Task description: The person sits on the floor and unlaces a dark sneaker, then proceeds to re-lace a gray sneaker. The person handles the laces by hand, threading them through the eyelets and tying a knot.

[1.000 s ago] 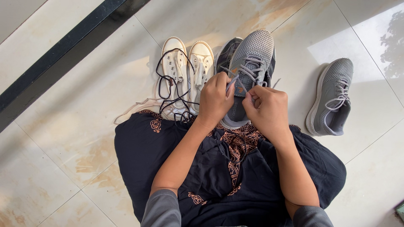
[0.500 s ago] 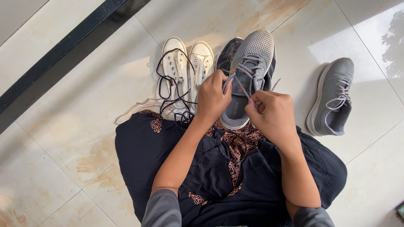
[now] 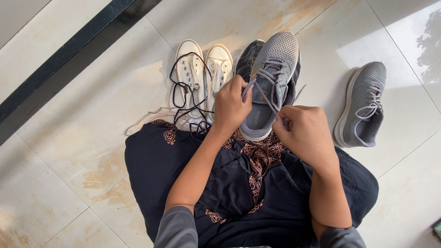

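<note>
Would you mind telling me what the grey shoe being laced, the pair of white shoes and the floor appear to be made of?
The grey shoe looks like knitted mesh fabric, matte, with a dotted weave across the toe. The white shoes seem to be canvas with rubber toe caps, judging by the flat cloth look and metal eyelets. The floor appears to be glossy ceramic or stone tile: grout lines and bright reflections show.

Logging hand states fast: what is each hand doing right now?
Left hand: closed, pinching one end of the grey lace of the grey knit sneaker in front of it.
Right hand: closed in a fist on the lace's other end.
</note>
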